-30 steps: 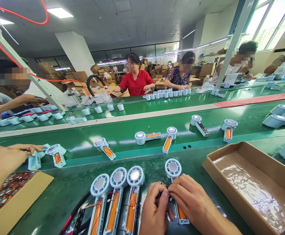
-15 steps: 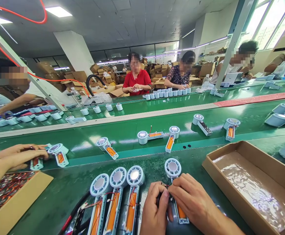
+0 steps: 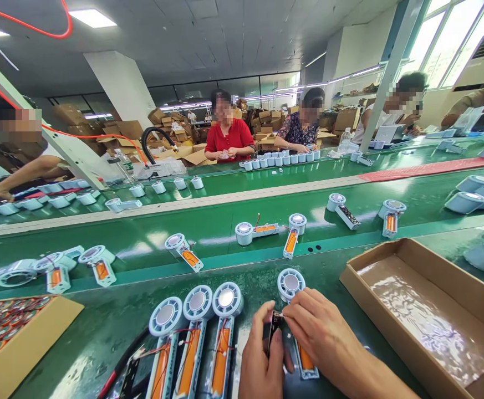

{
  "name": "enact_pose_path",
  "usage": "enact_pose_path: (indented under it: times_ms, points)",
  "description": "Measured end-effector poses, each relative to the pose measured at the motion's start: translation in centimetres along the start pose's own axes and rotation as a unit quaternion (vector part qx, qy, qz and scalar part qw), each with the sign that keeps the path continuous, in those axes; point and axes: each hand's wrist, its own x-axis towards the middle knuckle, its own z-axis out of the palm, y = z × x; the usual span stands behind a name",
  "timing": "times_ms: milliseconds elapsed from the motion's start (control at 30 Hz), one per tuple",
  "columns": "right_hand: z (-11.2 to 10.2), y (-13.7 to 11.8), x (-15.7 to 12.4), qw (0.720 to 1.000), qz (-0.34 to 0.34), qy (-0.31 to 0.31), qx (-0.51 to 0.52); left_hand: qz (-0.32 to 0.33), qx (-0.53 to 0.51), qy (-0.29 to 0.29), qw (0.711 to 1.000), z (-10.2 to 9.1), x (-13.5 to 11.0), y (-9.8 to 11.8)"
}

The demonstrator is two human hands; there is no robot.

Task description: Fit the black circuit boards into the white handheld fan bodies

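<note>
My left grip (image 3: 262, 360) and right grip (image 3: 320, 338) are both pinched on the small black circuit board (image 3: 274, 327), just above the open pale-blue plastic fan shell (image 3: 290, 282) on the green surface (image 3: 100, 332); I judge the board not yet seated, with three wired fan shells (image 3: 197, 303) seemingly done alongside.

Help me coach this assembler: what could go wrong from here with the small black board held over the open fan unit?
The small black board is pinched only at the fingertips of the left hand and right hand; it might slip or twist.
The open fan unit beneath shows its orange battery; pressing down could stress it.
Loose red wires on the three neighbouring units lie close to the left hand and may snag.
</note>
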Motion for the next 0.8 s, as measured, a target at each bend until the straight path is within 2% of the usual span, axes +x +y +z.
enact_pose_path:
  times_ms: [133, 300, 500, 667, 733, 800]
  points:
    - [0.2, -0.4, 0.3, 0.999, 0.002, -0.004, -0.035, 0.09, 0.076, 0.036, 0.992, 0.3, -0.2, -0.7]
    - [0.4, -0.7, 0.6, 0.998, -0.009, 0.004, -0.063, 0.12, 0.117, 0.038, 0.985, 0.8, -0.3, -1.5]
    - [0.9, -0.6, 0.9, 0.998, -0.028, -0.006, -0.053, 0.121, 0.14, 0.037, 0.982, 1.0, -0.7, -2.0]
    - [1.6, -0.4, 0.6, 1.0, 0.015, 0.002, 0.002, 0.112, 0.123, 0.012, 0.986, 0.7, -0.8, -1.5]
    - [1.1, -0.3, 0.3, 0.998, 0.041, -0.004, 0.046, 0.103, 0.102, 0.02, 0.989, 0.4, -0.6, -1.0]
    - [0.1, -0.1, -0.2, 0.992, 0.062, -0.005, 0.107, 0.067, 0.056, 0.012, 0.996, 0.1, -0.4, -0.4]
